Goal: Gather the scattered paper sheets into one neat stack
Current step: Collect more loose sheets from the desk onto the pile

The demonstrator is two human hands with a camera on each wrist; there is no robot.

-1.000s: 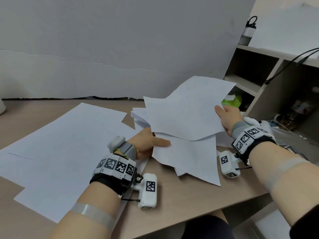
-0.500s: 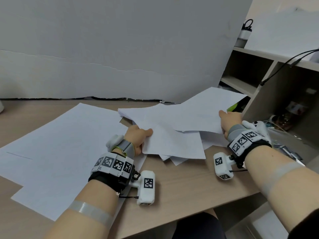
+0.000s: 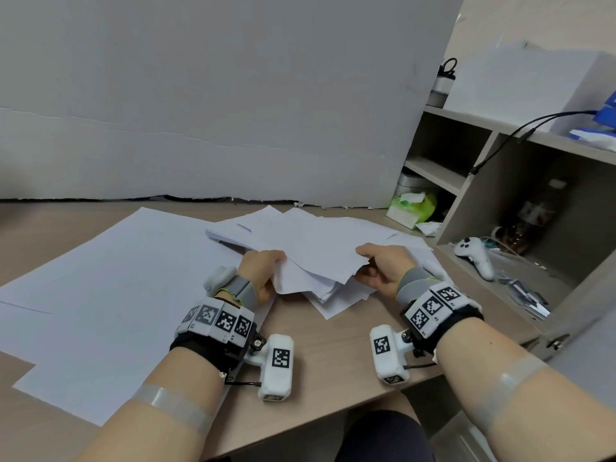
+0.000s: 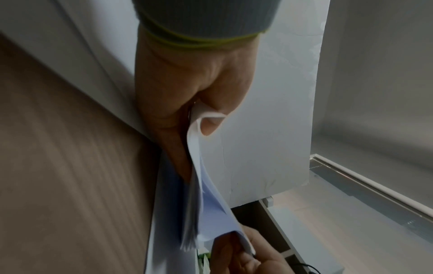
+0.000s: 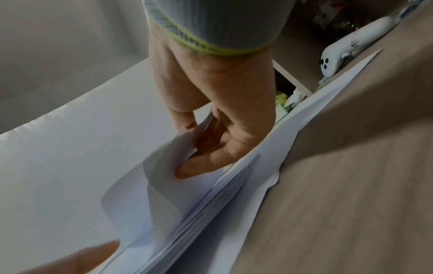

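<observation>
White paper sheets (image 3: pixel 320 251) unmarked — left hand (image 3: pixel 261 271), right hand (image 3: pixel 383 265) fingers pinch them.

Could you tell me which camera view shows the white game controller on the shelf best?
The head view: the game controller lies whole on the shelf. The right wrist view catches it blurred at its edge; the left wrist view misses it.

Bare wooden desk (image 3: pixel 326 355) lies open toward its near edge, while the grey backboard (image 3: pixel 216 111) behind and the beige shelf unit (image 3: pixel 483 195) rightward hem it in.
</observation>
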